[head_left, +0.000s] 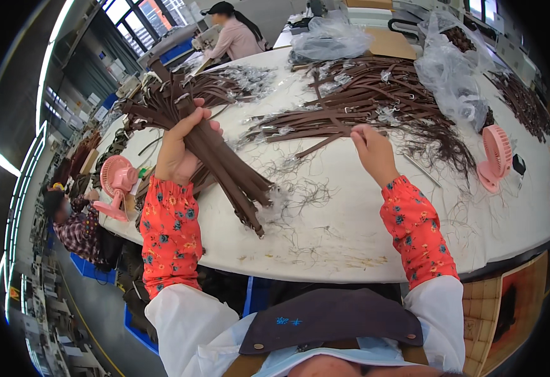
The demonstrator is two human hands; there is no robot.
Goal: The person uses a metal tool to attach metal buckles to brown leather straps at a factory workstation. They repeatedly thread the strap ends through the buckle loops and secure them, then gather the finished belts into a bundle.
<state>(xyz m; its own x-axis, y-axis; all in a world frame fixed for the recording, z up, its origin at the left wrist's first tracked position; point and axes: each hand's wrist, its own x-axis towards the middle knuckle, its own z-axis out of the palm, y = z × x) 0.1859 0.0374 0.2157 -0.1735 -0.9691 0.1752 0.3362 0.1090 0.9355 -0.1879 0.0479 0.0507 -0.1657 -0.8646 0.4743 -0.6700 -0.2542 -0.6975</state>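
Observation:
My left hand (181,147) is wrapped round a thick bundle of brown straps (228,166), held at a slant above the white table (350,235). Metal fittings show at the bundle's lower end, and its upper ends fan out past my fingers. To the right, my right hand (375,154) is closed with thumb and fingers pressed together. Whether anything thin is pinched there I cannot make out. Just beyond it spreads a pile of brown straps (375,94) with metal buckles and bits of clear plastic. Loose dark threads (306,191) are scattered over the tabletop between my hands.
Pink fans stand at the left (117,179) and right (496,157). Clear plastic bags (331,41) and cardboard (391,44) lie at the far side. A person (237,38) works beyond the table, another (77,229) sits at the left. Blue crates (93,269) stand below.

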